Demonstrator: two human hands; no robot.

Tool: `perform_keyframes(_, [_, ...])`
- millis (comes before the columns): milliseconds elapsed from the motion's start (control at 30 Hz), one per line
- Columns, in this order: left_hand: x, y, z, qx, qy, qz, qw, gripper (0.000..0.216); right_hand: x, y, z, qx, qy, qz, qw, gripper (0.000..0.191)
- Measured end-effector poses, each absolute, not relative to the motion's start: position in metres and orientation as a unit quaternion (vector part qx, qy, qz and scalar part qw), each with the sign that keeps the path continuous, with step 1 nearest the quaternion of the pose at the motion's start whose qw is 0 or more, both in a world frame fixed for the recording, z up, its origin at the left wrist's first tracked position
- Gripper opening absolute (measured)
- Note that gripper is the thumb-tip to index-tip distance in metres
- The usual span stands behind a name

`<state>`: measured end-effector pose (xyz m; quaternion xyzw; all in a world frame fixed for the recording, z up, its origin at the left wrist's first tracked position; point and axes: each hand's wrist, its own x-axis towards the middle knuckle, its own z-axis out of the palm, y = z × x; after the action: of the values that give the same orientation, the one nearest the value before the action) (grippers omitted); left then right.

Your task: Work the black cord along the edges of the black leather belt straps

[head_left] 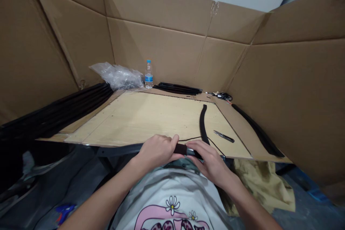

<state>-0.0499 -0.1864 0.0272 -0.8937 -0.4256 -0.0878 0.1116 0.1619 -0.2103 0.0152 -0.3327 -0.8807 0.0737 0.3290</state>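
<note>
At the table's front edge, close to my body, my left hand is wrapped round a dark foam-like sleeve. A short stretch of shiny metal tube shows at the sleeve's right end. My right hand is closed round this tube, its fingers over the top and thumb below. Both ends of the held piece are hidden by my hands. Just beyond, a thin black cord curves over the board. A flat black strip lies behind my right hand, with a folding knife to its right.
Cardboard walls surround the pale board. Long black strips lie along the left side, others at the back, one at right. A plastic bag, a water bottle and tangled cables are at the back.
</note>
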Motion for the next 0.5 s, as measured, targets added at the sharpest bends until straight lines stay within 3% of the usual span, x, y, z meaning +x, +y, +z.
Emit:
perform_keyframes(233, [-0.047, -0.185, 0.023, -0.915, -0.371, -0.100, 0.124, 0.039, 0.156, -0.213, 0.023, -0.470, -0.787, 0.272, 0.295, 0.022])
perform_keyframes(500, [-0.048, -0.188, 0.021, -0.936, -0.284, -0.096, 0.188, 0.042, 0.150, -0.215, 0.022, -0.490, -0.629, 0.505, 0.331, 0.030])
